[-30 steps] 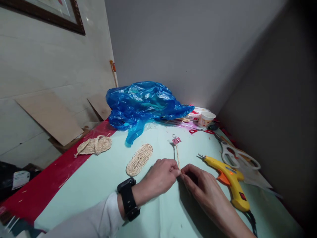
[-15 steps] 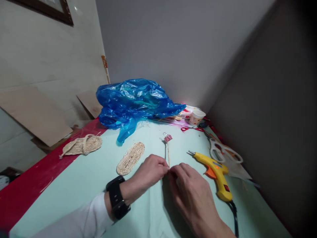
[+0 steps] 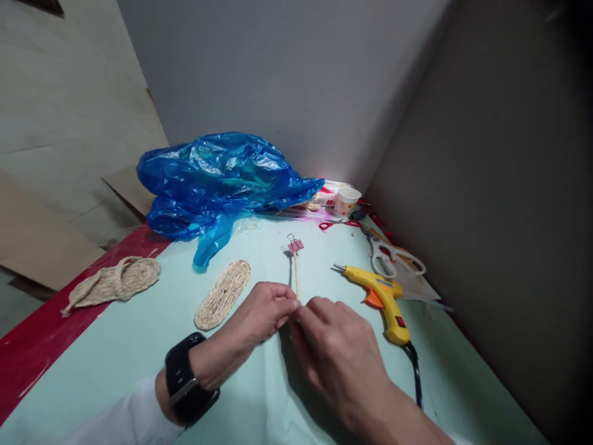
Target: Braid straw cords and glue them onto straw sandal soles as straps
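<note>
A thin straw-coloured cord (image 3: 297, 276) runs from a pink binder clip (image 3: 295, 246) on the table down to my fingers. My left hand (image 3: 262, 312), with a black watch on its wrist, pinches the cord near its lower end. Right beside it, my right hand (image 3: 340, 346) is closed with its fingertips against the same cord; its inner fingers are hidden from view. An oval woven sole (image 3: 223, 295) lies flat to the left of my hands. Farther left rests a small woven sandal (image 3: 115, 283) with a strap over it.
On the right lie a yellow glue gun (image 3: 380, 288) with a black cable and white-handled scissors (image 3: 393, 258). A crumpled blue plastic bag (image 3: 222, 176) fills the back left. A paper cup (image 3: 346, 201) and red-handled scissors (image 3: 327, 225) are near the grey wall.
The view has turned a little to the right, so everything on the table appears farther left. Both hands still hold the cord close together.
</note>
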`<action>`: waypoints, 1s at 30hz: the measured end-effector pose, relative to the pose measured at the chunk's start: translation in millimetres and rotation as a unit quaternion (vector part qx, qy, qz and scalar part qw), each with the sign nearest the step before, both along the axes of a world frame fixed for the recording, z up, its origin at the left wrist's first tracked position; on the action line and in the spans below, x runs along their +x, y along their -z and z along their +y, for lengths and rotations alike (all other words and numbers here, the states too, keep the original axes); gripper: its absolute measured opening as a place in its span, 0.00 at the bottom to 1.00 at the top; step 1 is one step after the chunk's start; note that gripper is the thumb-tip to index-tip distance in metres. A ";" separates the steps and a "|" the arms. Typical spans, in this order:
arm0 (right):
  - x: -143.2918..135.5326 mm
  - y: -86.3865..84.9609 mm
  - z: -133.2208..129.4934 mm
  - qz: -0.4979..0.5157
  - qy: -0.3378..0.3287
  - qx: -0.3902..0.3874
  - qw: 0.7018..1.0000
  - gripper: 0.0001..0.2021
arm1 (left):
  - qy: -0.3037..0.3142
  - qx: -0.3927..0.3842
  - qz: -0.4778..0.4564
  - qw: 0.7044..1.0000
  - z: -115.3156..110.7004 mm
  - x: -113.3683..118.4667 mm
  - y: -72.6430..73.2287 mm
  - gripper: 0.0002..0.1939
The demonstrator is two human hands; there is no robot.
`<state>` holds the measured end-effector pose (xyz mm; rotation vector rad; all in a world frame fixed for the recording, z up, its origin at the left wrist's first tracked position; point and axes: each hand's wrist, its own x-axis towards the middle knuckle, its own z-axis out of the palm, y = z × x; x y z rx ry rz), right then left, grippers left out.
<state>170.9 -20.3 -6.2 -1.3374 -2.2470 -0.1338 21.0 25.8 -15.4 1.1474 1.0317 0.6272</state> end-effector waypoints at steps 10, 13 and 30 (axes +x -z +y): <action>14.5 -1.0 33.4 0.352 -0.066 -0.483 0.799 0.16 | 0.053 0.052 0.059 0.995 -0.2 -4.0 -6.7 0.10; 14.2 5.6 34.8 0.404 -0.063 -0.507 0.759 0.15 | 0.049 0.114 0.117 0.985 -1.7 -3.4 -5.4 0.10; 7.2 7.8 20.2 0.260 0.062 -0.307 0.913 0.17 | 0.047 0.331 0.411 0.848 -32.7 4.5 -8.2 0.15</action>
